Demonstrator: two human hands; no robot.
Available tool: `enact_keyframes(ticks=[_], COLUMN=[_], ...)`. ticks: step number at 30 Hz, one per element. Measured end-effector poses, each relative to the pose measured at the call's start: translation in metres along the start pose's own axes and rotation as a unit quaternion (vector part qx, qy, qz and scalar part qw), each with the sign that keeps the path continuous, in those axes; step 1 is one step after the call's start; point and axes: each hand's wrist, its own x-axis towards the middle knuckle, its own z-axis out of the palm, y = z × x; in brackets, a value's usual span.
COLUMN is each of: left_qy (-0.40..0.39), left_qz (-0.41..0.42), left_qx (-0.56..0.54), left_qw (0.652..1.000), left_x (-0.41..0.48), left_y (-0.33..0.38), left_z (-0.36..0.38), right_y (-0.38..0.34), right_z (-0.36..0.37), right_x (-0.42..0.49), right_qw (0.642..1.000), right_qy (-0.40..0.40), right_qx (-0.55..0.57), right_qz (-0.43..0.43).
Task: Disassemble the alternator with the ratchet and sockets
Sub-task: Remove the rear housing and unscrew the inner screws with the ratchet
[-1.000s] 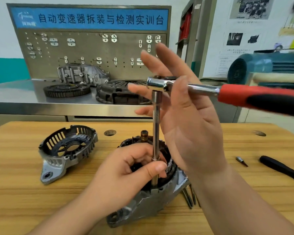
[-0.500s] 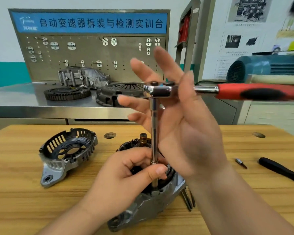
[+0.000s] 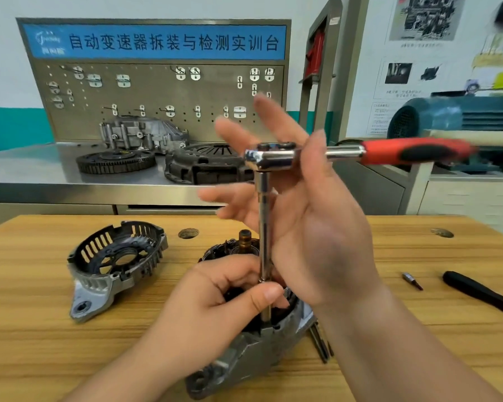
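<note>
A person's left hand (image 3: 215, 303) and right hand (image 3: 317, 242) work a ratchet (image 3: 273, 159) over a partly stripped alternator (image 3: 259, 352) that sits near the front edge of a wooden worktop (image 3: 41, 343). The left grip is closed, thumb and curled fingers pinching the lower end of a chrome extension bar (image 3: 264, 227) that stands upright from the alternator's housing to the ratchet head. The right grip is wide open, fingers straight and spread behind the head, the thumb lying across the tool's shiny neck (its red-and-black handle points off to the right, level and blurred). The copper-coloured shaft end (image 3: 244, 237) rises from the alternator behind the left hand.

A removed end cover (image 3: 114, 265), slotted and dark inside, lies on the worktop well to the left. Dark long bolts (image 3: 320, 343) lie just beside the alternator on its right. Farther right lie a small bit (image 3: 412, 281) and a black-handled tool (image 3: 476, 291). Behind, a steel bench (image 3: 26, 169) carries a toothed ring (image 3: 115, 161), a clutch cover (image 3: 204, 166) and a grey casting (image 3: 143, 134) below a pegboard (image 3: 157, 91).
</note>
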Motion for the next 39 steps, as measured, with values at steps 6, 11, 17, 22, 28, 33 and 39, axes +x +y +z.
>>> enact_keyframes(ticks=[6, 11, 17, 22, 28, 33, 39], left_qy=[-0.011, 0.016, -0.012, 0.016, 0.024, -0.004, 0.031], left_qz=[0.006, -0.010, 0.003, -0.007, -0.015, -0.008, -0.002], left_qx=[0.020, 0.023, 0.011, 0.026, 0.015, -0.006, 0.017], left_qw=[1.000, 1.000, 1.000, 1.000, 0.999, 1.000, 0.999], left_x=[0.000, 0.001, -0.001, -0.002, -0.002, -0.003, -0.001], left_y=[0.001, -0.002, 0.003, 0.002, 0.002, 0.003, 0.001], left_z=[-0.002, 0.000, -0.001, 0.000, 0.003, 0.000, 0.002], right_y=[0.002, 0.002, 0.004, -0.003, -0.003, -0.002, -0.005], right_z=[-0.004, -0.027, -0.008, -0.002, -0.005, -0.005, -0.004], right_x=[-0.006, -0.006, -0.005, -0.002, -0.001, -0.001, 0.000], right_qw=[0.999, 0.967, 1.000, 0.994, 1.000, 1.000, 0.997], right_qy=[0.024, 0.026, 0.012, 0.006, 0.010, 0.016, 0.011], right_qx=[-0.007, -0.208, -0.008, -0.084, 0.019, 0.007, -0.038], right_qz=[-0.020, 0.143, 0.006, -0.075, -0.002, 0.015, -0.061])
